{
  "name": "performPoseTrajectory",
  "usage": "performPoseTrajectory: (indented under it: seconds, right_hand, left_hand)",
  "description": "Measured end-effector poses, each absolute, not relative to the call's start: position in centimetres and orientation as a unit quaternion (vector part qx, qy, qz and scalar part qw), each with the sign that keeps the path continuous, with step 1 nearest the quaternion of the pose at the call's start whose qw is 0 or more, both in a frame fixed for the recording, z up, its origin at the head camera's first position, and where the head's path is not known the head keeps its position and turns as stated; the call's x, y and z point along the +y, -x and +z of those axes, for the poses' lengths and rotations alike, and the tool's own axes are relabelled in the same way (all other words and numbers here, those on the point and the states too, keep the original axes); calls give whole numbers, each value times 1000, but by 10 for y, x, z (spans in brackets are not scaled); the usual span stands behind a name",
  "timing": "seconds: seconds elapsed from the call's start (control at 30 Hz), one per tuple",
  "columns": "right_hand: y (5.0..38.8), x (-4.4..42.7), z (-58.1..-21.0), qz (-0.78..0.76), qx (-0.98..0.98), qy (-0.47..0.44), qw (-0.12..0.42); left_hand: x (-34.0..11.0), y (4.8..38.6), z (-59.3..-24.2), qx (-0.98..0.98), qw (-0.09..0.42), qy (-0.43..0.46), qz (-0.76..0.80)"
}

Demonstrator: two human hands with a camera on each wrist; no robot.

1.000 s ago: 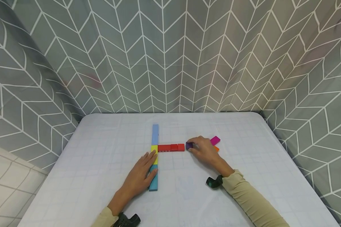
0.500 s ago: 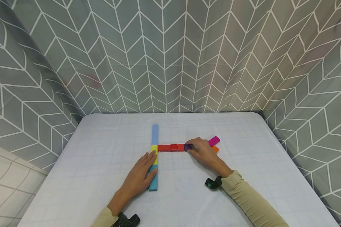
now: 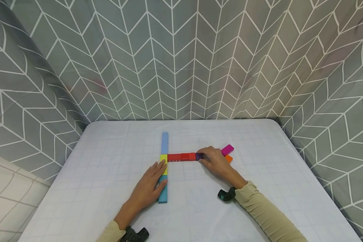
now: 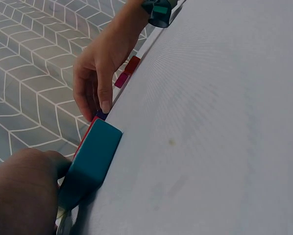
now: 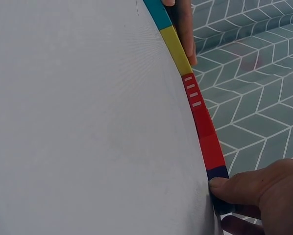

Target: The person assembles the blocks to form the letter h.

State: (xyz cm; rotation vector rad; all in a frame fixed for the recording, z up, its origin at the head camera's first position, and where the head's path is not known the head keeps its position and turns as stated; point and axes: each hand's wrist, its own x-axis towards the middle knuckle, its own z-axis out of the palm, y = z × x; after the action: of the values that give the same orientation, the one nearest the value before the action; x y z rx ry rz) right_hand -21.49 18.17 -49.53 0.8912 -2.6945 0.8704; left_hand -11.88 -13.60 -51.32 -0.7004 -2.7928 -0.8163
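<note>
My left hand (image 3: pixel 146 186) lies over the left side of a column of flat blocks, its straight fingers resting on the yellow block (image 3: pixel 163 157) and its thumb by the teal block (image 3: pixel 163 197). A light blue block (image 3: pixel 164 143) forms the column's far end. From the yellow block a row of red blocks (image 3: pixel 174 157) runs to the right; one has small pale marks (image 5: pixel 192 93). At the row's right end my right hand (image 3: pixel 216 164) pinches a dark purple block (image 5: pixel 217 173) between thumb and fingers. Its left face meets the last red block. The fingers partly cover it.
Just beyond the right hand lie a magenta block (image 3: pixel 228 149) and an orange block (image 3: pixel 229 158), partly hidden by the hand. White cloth covers the table (image 3: pixel 109 144). A patterned grey curtain (image 3: pixel 181 67) stands along the back and sides.
My right hand has slid the purple block a short way left, from a small gap up against the red row. The left hand has stayed in place.
</note>
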Motion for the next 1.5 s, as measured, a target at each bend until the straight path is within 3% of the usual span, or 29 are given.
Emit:
performPoseTrajectory:
  seconds: [1.0,1.5]
  right_hand:
    - [213,182,-487,291,-904,-302,84]
    - [209,203,-476,304,-912,-258,98]
  left_hand:
    - [-136,119,-514,-927,92,242,-270]
    - [-136,119,-514,-931,66,233,-271]
